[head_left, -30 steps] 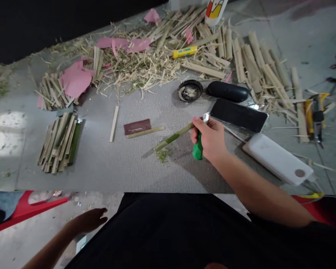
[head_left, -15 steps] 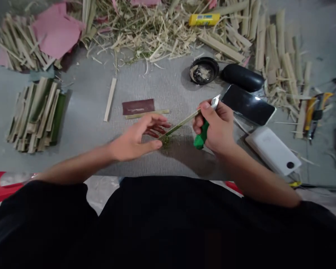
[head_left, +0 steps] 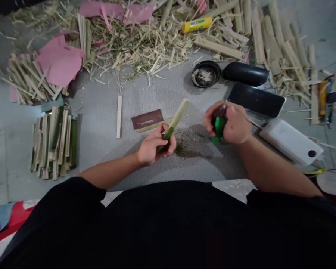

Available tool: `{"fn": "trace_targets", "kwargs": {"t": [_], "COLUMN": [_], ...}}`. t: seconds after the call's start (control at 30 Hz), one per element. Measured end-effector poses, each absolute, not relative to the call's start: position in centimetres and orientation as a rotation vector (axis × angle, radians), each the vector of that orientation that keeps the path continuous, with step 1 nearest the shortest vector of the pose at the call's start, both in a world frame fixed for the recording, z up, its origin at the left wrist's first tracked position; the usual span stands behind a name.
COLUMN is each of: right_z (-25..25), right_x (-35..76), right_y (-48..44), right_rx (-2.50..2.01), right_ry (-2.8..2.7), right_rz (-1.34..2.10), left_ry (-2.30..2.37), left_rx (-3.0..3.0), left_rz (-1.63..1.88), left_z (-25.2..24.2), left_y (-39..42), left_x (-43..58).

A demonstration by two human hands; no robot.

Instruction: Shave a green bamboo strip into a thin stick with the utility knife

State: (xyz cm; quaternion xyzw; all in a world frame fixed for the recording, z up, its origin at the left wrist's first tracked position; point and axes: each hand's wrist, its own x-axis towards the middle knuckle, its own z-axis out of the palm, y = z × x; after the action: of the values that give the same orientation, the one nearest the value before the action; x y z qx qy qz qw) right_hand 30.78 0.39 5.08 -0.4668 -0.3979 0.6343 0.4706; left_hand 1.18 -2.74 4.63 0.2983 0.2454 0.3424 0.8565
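Note:
My left hand [head_left: 156,145] is closed round the lower end of a bamboo strip [head_left: 177,117], which tilts up to the right, pale with a green patch near my fingers. To the right, my right hand [head_left: 232,123] grips a green-handled utility knife [head_left: 220,125]; its blade is mostly hidden. Behind my left hand lie a dark red piece of sandpaper [head_left: 147,118] and a thin strip [head_left: 145,128], partly covered by the hand. A pale flat stick [head_left: 119,117] lies farther left. Fine green dust [head_left: 180,147] is scattered between my hands.
Bundled bamboo strips [head_left: 54,142] lie at left, shavings [head_left: 145,41] across the back with a yellow glue stick [head_left: 197,24]. At right are a black bowl [head_left: 194,76], a black case [head_left: 246,73], a phone [head_left: 256,100], a white power bank [head_left: 291,142] and a yellow cutter [head_left: 323,97].
The bamboo strip has passed from my right hand into my left, which has closed on it. My right hand has moved away to the right with the knife. The camera view has shifted.

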Motion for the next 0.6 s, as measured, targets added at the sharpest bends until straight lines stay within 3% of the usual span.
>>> {"fn": "trace_targets", "kwargs": {"t": [0.2, 0.43, 0.6], "right_z": [6.8, 7.4, 8.9], "right_x": [32.5, 32.4, 29.3], "right_y": [0.9, 1.8, -0.8], "right_rx": [-1.024, -1.033, -1.054], "right_ry": [-1.167, -1.178, -1.282], "right_rz": [1.651, 1.399, 1.428], "left_ry": [0.404, 0.403, 0.360], "left_rx": [0.674, 0.777, 0.951], "left_rz": [0.555, 0.805, 0.895], "left_z": [3.8, 3.8, 3.3], "left_y": [-3.0, -3.0, -3.3], "left_x": [0.2, 0.8, 1.7]}}
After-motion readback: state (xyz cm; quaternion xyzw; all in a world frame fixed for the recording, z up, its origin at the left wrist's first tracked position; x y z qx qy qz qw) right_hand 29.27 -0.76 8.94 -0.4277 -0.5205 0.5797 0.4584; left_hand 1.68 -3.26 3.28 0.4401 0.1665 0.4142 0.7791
